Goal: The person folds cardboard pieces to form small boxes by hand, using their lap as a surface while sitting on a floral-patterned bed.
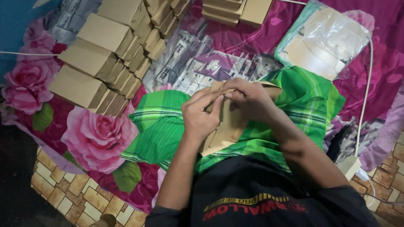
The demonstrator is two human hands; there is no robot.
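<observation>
Left hand: the left hand (201,114) was closed over the near upper edge of a flat tan cardboard box blank (225,130), thumb and fingers pinching a flap.
Right hand: the right hand (249,98) curled over the top of the same blank, fingertips pressing a fold just beside the left thumb; its grip was closed on the card.
Blank's place: the blank lay tilted in the person's lap, over a green checked cloth (162,122), its lower end towards the black shirt.
Doing the fold well: in judgement, the crease wanted both thumbs kept close together on the score line, the flap bent evenly so that the card did not buckle, and the lower end steadied against the lap.
Folded stock: rows of finished tan cardboard boxes (103,63) stood stacked to the left on a magenta bedsheet printed with pink roses (90,136); more lay at the top.
Unfolded stock: a clear plastic bag of flat tan blanks (322,42) rested to the upper right, well apart from the hands.
Cable: a white cord (365,90) ran down the right side.
</observation>
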